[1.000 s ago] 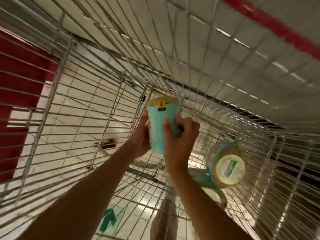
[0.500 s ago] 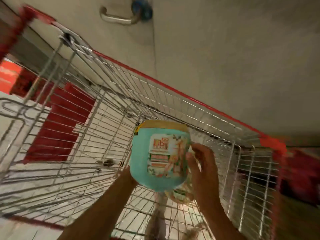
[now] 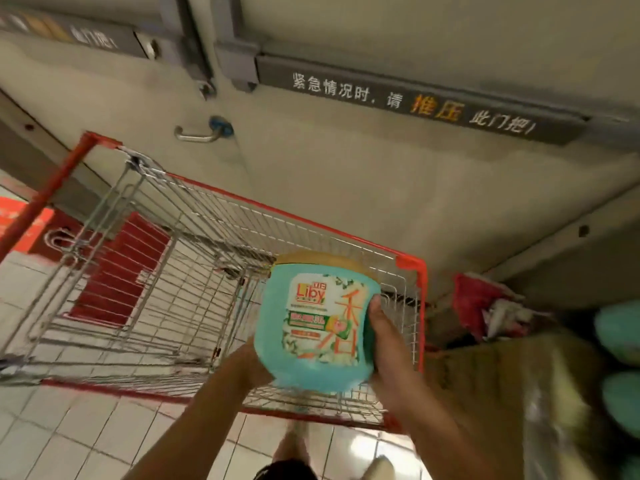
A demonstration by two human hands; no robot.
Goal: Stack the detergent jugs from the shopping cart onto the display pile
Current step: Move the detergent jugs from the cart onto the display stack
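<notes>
Over on the left, the white tiled floor (image 3: 69, 427) runs under the shopping cart (image 3: 313, 226), and a red mat (image 3: 117, 271) shows through the cart's wire side. Beyond the cart stands a grey door (image 3: 329, 174), with its lever handle (image 3: 199, 133) above the cart's left end. A dark push bar (image 3: 415, 105) with white and orange Chinese lettering sits higher up.

Now to the action, at the cart's right end! The left hand (image 3: 252, 367) holds the detergent jug (image 3: 311, 327) at its lower left edge, fingers hidden behind the body. The jug is up in the air, above the cart's basket and clear of the wire. It is a teal tub with the cream lid tipped away from the camera and the "Liby" label facing us. The right hand (image 3: 384, 348) grips its right side, thumb laid along the front and the rest wrapped out of sight. So the hands are apart, with the jug clamped between them.

Just right of the cart's red corner lies a red crumpled bundle (image 3: 478, 303), too blurred to name. Further right of the cart is the display pile (image 3: 519, 393), brown and shiny under wrap. Teal rounded shapes (image 3: 620, 332) in the jug's own colour sit at its far right edge, smeared by motion.
</notes>
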